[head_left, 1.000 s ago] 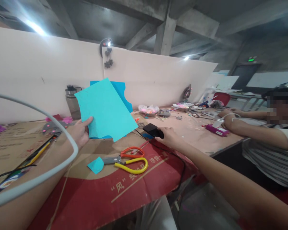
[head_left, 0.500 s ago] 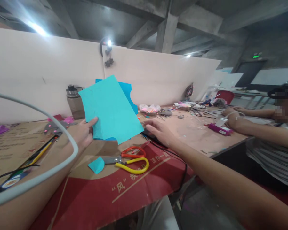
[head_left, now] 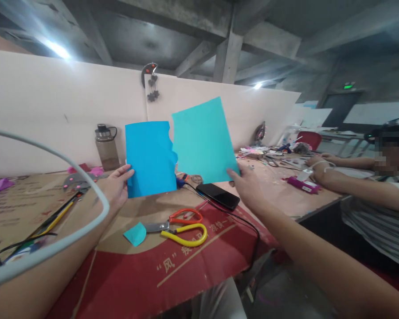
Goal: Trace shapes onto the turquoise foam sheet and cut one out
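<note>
My left hand (head_left: 120,179) pinches the left edge of a blue sheet of paper (head_left: 150,159), which stands upright above the table. The sheet's right edge is cut in a wavy line. In my right hand (head_left: 248,184) is a turquoise sheet of paper (head_left: 204,139), gripped by its lower right corner and tilted. Its left edge is also unevenly cut. Below the sheets lie scissors (head_left: 164,227) with one red and one yellow handle. A small turquoise paper scrap (head_left: 135,234) rests by the blade tips. A black phone (head_left: 218,196) lies just below my right hand.
A water bottle (head_left: 107,148) stands behind my left hand. Red-printed cardboard (head_left: 129,274) covers the table front. A black cable (head_left: 249,220) runs past the phone. A purple device (head_left: 303,184) lies near a co-worker's arms at right. A pale curved tube (head_left: 99,186) crosses the left side.
The two sheets, overlapped before, are now apart. My right hand, empty by the phone earlier, has taken the turquoise sheet and moved it right. The blue sheet stays in my left hand.
</note>
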`<state>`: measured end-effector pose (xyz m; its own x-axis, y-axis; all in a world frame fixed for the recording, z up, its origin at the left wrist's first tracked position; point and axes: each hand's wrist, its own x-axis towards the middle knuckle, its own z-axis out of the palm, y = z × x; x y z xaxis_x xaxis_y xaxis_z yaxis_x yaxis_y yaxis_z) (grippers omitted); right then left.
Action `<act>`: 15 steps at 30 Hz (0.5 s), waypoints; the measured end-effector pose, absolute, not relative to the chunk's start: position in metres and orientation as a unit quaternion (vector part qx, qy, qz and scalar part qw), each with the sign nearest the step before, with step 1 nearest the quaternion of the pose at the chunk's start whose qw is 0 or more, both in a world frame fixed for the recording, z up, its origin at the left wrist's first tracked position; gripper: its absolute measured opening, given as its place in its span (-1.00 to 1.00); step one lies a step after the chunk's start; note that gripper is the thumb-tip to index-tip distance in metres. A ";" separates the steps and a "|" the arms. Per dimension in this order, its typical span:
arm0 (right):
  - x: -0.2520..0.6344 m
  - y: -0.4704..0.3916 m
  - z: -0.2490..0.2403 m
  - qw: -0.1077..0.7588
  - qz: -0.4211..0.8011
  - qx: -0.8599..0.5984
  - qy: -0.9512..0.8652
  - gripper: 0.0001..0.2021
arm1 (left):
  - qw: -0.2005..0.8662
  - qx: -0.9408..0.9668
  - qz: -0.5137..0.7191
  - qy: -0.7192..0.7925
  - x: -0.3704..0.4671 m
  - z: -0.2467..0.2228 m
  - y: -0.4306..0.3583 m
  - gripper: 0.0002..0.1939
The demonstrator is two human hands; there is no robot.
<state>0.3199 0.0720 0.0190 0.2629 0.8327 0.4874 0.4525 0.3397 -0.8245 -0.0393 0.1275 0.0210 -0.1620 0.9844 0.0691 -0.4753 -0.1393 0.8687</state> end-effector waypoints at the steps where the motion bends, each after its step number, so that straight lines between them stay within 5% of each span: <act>1: 0.333 0.070 0.021 0.578 0.137 -0.560 -0.577 -0.71 | 0.538 0.347 0.674 0.369 -0.040 0.020 0.128 -0.72; 4: 0.366 0.061 0.025 0.513 -0.077 -0.599 -0.610 -0.69 | 0.511 0.362 0.686 0.371 -0.038 0.019 0.127 -0.71; 8: 0.395 0.049 0.013 0.308 -0.210 -0.667 -0.645 -0.60 | 0.505 0.372 0.677 0.385 -0.034 0.018 0.127 -0.70; 10: 0.404 0.044 0.001 0.177 -0.238 -0.666 -0.684 -0.58 | 0.494 0.374 0.681 0.391 -0.033 0.017 0.129 -0.68; 15: 0.415 0.034 -0.032 0.070 -0.144 -0.656 -0.738 -0.68 | 0.507 0.405 0.671 0.358 -0.031 0.020 0.126 -0.67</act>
